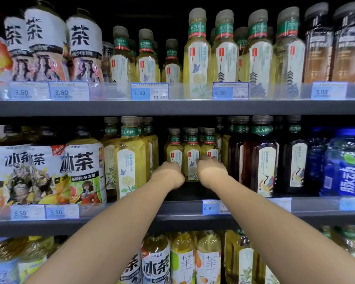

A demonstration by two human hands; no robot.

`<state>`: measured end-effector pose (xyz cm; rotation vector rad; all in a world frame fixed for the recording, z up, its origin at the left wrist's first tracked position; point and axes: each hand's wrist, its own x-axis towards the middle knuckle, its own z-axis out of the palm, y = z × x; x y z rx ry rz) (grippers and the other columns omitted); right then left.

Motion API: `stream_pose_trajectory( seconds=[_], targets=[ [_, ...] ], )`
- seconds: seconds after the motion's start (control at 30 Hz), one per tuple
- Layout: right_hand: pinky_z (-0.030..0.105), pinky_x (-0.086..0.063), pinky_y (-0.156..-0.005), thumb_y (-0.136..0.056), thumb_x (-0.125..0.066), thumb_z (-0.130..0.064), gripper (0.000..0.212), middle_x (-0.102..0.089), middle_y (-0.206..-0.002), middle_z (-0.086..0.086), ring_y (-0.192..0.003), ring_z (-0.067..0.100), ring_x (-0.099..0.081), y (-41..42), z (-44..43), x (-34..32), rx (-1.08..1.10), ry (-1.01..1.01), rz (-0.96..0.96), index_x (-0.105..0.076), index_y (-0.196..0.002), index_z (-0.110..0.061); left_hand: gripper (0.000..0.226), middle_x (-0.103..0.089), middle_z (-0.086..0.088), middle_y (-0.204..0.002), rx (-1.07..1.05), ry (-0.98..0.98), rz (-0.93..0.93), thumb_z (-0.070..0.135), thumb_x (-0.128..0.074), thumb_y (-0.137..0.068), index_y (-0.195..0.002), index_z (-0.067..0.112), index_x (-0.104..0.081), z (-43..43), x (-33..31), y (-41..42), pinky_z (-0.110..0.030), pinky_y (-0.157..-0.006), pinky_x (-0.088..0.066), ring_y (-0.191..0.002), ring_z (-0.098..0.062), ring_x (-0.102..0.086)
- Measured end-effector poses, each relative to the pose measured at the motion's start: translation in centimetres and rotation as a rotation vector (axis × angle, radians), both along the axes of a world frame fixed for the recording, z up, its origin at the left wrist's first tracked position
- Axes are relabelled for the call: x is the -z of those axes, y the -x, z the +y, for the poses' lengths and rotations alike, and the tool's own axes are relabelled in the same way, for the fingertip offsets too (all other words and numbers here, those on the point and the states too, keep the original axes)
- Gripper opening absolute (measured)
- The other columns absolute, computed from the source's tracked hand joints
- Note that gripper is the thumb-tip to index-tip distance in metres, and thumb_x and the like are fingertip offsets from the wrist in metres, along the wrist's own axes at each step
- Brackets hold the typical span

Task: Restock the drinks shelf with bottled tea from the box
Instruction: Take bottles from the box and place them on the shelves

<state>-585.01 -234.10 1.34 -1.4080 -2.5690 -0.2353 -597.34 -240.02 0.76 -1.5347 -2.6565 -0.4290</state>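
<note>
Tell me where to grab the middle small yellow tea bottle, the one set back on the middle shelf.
Grip the middle bottle around its flat-sided body below the shoulder, coming straight in from the front. It stands upright, neighbours crowd both sides, and the left hand and right hand already flank it.

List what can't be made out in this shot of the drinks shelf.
- The box: outside the head view.
- Fingers of the left hand and right hand: hidden behind the hands, so their grip on the small tea bottles is unclear.
- Price tag small print: blurred.
- Rear bottles: hidden by the front rows.
</note>
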Motion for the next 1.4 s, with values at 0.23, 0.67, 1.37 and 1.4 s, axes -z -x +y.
stream_pose_trajectory(
  seconds=[0.23,0.67,1.37,1.4],
  targets=[
    [0.054,-0.03,-0.105,-0.09,-0.054,-0.022,0.051,-0.045,-0.14,0.01,-0.131,0.033,-0.037,-4.5,-8.2,-1.4,-0.081,-0.077,0.076,-0.047,-0.14,-0.02,0.026,-0.06,-0.007,-0.11,0.087,-0.209,0.185,0.025,-0.049,-0.092,-0.112,0.016,-0.063,-8.5,-1.6,-5.1,-0.045,-0.081,-0.056,-0.098,-0.028,-0.06],
    [0.042,-0.047,-0.079,-0.095,-0.042,-0.022,0.028,-0.06,-0.111,0.01,-0.1,0.036,-0.06,-14.3,-22.3,13.8,-0.147,-0.027,0.278,-0.061,-0.114,-0.013,0.034,-0.059,-0.002,-0.114,0.356,-0.236,0.479,0.014,-0.054,-0.091,-0.125,0.017,-0.052,-23.1,14.1,-15.0,-0.037,-0.073,-0.04,-0.108,-0.027,-0.057],
    [0.04,-0.053,-0.089,-0.094,-0.049,-0.02,0.022,-0.066,-0.112,0.012,-0.107,0.034,-0.063,-14.0,-26.9,55.6,0.009,0.789,-0.044,-0.063,-0.111,-0.015,0.064,-0.015,-0.003,-0.165,0.095,0.276,-0.052,0.037,-0.031,-0.1,-0.157,0.013,-0.016,-28.8,54.5,-12.5,-0.043,-0.122,-0.011,-0.151,-0.023,-0.01],
    [0.041,-0.053,-0.089,-0.094,-0.049,-0.019,0.021,-0.065,-0.112,0.011,-0.106,0.034,-0.063,-13.2,-26.9,56.4,-0.007,0.806,-0.052,-0.063,-0.11,-0.015,0.063,-0.014,-0.002,-0.166,0.082,0.222,-0.087,0.037,-0.028,-0.1,-0.158,0.014,-0.015,-28.9,55.4,-12.3,-0.043,-0.123,-0.011,-0.152,-0.021,-0.009]
  ],
)
